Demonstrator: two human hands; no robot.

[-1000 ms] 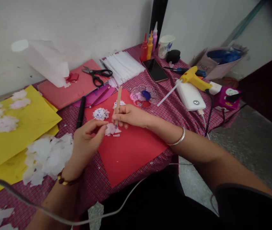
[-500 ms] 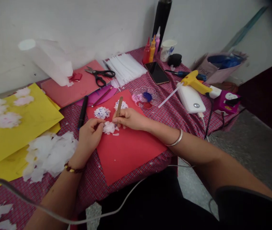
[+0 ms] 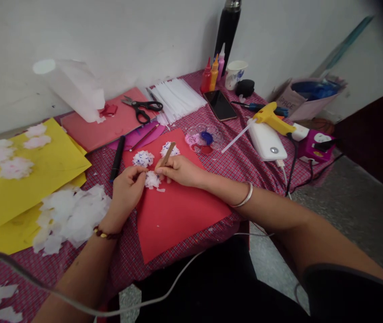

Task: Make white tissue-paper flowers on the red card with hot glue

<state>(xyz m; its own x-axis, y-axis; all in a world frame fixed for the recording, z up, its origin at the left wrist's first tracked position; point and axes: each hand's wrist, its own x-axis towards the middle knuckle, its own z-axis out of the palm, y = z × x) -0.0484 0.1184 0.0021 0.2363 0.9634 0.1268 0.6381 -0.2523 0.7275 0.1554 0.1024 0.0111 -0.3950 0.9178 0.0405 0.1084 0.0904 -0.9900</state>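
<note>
My right hand [image 3: 178, 171] is closed around a thin wooden stick [image 3: 168, 154], its lower tip down on a small white paper flower [image 3: 152, 179]. My left hand [image 3: 126, 191] pinches the left edge of that flower with its fingertips. The flower lies on a red sheet of paper [image 3: 174, 211]. Just beyond the hands, two white flowers dotted with blue [image 3: 143, 158] rest on the same red sheet.
A paint palette [image 3: 205, 136], phone [image 3: 220, 105], yellow glue gun [image 3: 272, 117], white power bank [image 3: 267, 141], scissors [image 3: 143, 107], black pen [image 3: 117, 158] and paint bottles [image 3: 212, 71] lie on the checked tablecloth. Yellow sheets [image 3: 19, 179] and a heap of white cut paper [image 3: 70, 216] are at the left.
The stick has tilted lower and more to the right in my right hand. Both hands have stayed on the white flower, and the view has shifted slightly.
</note>
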